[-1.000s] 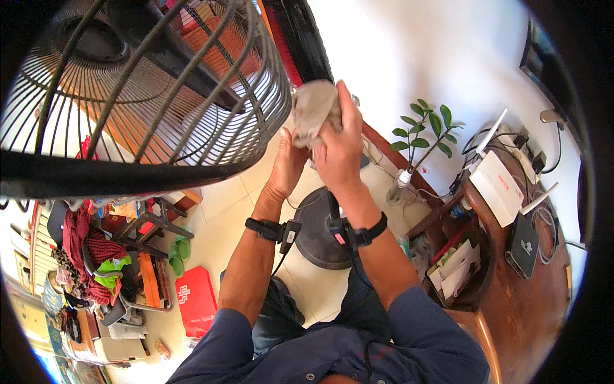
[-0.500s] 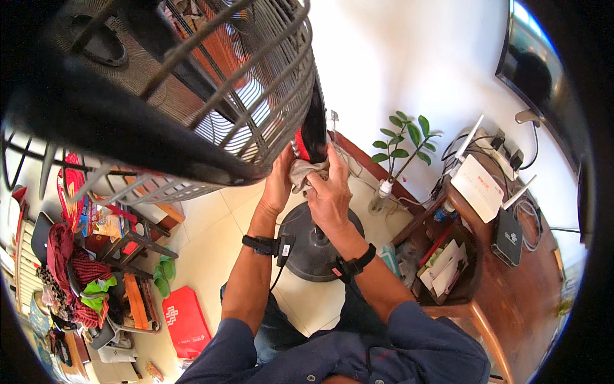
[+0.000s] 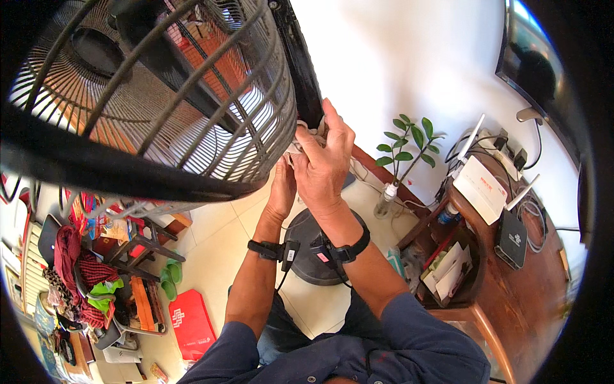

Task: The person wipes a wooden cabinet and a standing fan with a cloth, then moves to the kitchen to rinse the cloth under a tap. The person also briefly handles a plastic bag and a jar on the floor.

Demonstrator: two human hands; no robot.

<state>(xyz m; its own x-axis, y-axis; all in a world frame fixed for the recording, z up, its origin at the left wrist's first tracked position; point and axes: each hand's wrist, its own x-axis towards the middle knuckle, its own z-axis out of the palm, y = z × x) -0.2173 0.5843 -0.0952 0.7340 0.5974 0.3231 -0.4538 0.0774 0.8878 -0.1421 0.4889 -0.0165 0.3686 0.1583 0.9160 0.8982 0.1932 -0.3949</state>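
Fan grille (image 3: 192,109) upper left: both hands, right hand (image 3: 326,163) and left hand (image 3: 283,185), press a cloth (image 3: 307,133) on its rim; wiping underway, unfinished.

Pale cloth (image 3: 306,136) — against black fan cage (image 3: 192,115)

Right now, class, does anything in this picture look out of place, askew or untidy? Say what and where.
On the floor at the lower left, clothes lie heaped over a rack, with green slippers and a red box loose beside it. At the right, cables tangle behind the white router. Both hands, left hand and right hand, press a pale cloth against the fan grille.
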